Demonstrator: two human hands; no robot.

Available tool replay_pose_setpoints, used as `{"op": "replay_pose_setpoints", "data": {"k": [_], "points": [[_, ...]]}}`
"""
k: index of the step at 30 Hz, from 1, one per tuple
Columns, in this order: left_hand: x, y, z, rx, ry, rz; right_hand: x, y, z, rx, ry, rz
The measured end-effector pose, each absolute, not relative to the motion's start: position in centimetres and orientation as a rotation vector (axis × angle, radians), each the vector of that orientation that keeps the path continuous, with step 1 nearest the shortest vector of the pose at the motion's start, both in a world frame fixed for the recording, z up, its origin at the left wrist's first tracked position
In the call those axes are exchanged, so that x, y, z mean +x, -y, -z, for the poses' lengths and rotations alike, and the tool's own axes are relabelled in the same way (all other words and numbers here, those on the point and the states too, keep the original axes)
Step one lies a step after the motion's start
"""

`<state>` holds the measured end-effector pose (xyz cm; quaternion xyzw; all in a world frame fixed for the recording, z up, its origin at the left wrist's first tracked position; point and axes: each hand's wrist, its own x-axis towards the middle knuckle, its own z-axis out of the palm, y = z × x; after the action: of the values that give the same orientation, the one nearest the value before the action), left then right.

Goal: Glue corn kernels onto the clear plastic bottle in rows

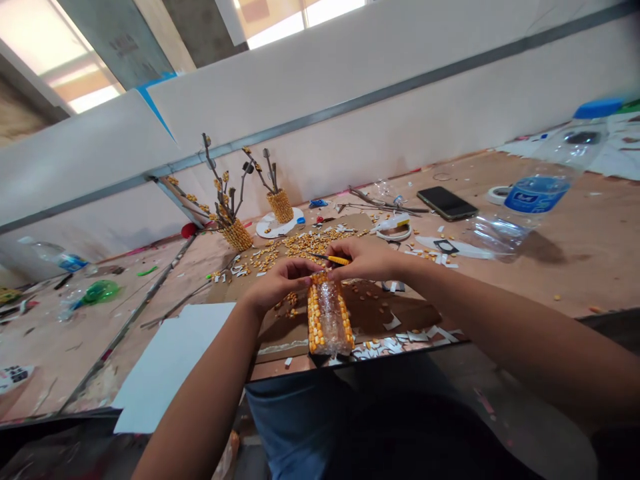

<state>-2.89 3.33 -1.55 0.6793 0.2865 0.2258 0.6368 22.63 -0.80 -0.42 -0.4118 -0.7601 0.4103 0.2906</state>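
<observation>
A clear plastic bottle or cylinder (331, 320) lies in front of me at the table's near edge. Rows of yellow corn kernels cover its two sides, while a bare strip runs down the middle. At its far end, the fingers of my left hand (280, 283) are closed on it. My right hand (367, 260) grips a slim yellow-and-black tool (339, 260) whose thin dark tip points left; its exact kind is unclear. That hand's fingertips also meet the far end of the bottle. Loose corn kernels (305, 245) are scattered just beyond both hands on brown cardboard (423, 310).
Two kernel-covered pots (238, 236) (280, 207) with twigs stand at the back left. A phone (447, 202), a tall water bottle (537, 183) and a glue bottle (393, 225) are on the right. White paper (173, 353) lies left; paper scraps (400, 343) line the near edge.
</observation>
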Motion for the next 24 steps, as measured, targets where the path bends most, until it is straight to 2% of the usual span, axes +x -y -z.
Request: {"op": "replay_pose_setpoints", "data": {"k": [10, 13, 18, 24], "points": [[-2.9, -3.5, 1.5, 1.534, -0.672, -0.489, 22.2, 0.6, 0.9, -1.159, 1.978, -1.135], [-3.2, -3.7, 1.3, 1.538, -0.696, -0.451, 22.8, 0.1, 0.6, -1.297, 1.929, -0.991], [-4.4, -4.6, 1.6, 1.539, -0.762, -0.433, 25.0, -1.5, 0.7, -1.601, 1.825, -0.551], [-5.2, -5.0, 1.3, 1.527, -0.782, -0.401, 25.2, -2.1, 2.3, -1.781, 2.063, -0.504]]}}
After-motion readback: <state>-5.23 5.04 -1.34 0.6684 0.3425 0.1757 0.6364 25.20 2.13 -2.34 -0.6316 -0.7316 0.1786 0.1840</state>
